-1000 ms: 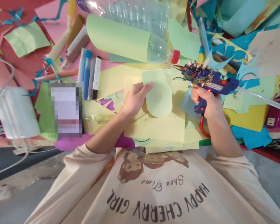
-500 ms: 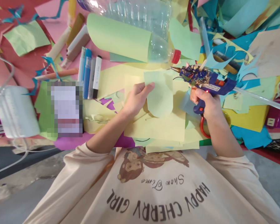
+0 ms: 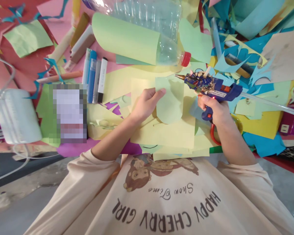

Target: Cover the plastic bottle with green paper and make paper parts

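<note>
My left hand (image 3: pixel 149 102) pinches the left edge of a pale green piece of paper (image 3: pixel 170 104) with a rounded lower end, thumb on top and fingers underneath. Yellow sheets (image 3: pixel 171 135) lie below it. In my right hand (image 3: pixel 214 106) is a blue hot glue gun (image 3: pixel 215 85), gripped by its handle, with a small red light lit. Its metal nozzle points left, close to the upper right corner of the green paper. Paper scraps and dried bits cling to the gun's front, and a clear glue stick (image 3: pixel 267 100) sticks out of its back.
A plastic bottle with a red cap (image 3: pixel 185 59) and green paper (image 3: pixel 127 39) around it lies beyond my hands. Several markers (image 3: pixel 91 78), a phone with a blurred screen (image 3: pixel 71 114) and a white power adapter (image 3: pixel 17 117) are at left. Blue scraps (image 3: pixel 262 143) lie at right.
The glue gun has shifted slightly left in my right hand, its nozzle nearer the green paper. My left hand has moved the paper a little to the right and tilted it.
</note>
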The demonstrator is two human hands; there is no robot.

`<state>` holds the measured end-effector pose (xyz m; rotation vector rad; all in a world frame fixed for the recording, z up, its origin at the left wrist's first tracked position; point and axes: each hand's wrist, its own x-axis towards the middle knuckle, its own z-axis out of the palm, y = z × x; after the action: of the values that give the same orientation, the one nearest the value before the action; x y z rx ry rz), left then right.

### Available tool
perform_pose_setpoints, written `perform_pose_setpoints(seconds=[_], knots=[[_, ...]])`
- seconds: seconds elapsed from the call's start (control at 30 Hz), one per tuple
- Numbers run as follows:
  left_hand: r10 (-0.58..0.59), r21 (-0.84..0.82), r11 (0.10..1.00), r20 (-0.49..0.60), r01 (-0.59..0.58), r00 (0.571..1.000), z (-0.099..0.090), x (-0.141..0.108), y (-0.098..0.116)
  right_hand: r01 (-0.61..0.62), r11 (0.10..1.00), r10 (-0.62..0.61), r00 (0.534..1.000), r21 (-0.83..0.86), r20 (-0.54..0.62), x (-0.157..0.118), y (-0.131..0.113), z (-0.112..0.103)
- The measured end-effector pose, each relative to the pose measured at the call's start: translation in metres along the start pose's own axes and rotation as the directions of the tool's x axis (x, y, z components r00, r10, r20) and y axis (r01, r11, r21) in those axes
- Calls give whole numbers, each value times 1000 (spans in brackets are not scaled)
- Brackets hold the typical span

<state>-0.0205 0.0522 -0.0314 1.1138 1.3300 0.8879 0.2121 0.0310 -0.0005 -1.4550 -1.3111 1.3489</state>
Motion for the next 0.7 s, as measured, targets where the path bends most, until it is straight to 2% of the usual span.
perform_pose_setpoints(seconds=[0.13,0.37,0.7], knots=[[-21,72,997,52,17,998,-1,-1,1,6,1000,-6,1000,-23,8,0,1,0],[-39,101,994,99,29,994,1,-3,5,-10,999,11,1000,-44,16,0,4,0],[-40,136,990,86,28,995,1,-4,6,-32,997,34,999,-64,29,-1,2,1]])
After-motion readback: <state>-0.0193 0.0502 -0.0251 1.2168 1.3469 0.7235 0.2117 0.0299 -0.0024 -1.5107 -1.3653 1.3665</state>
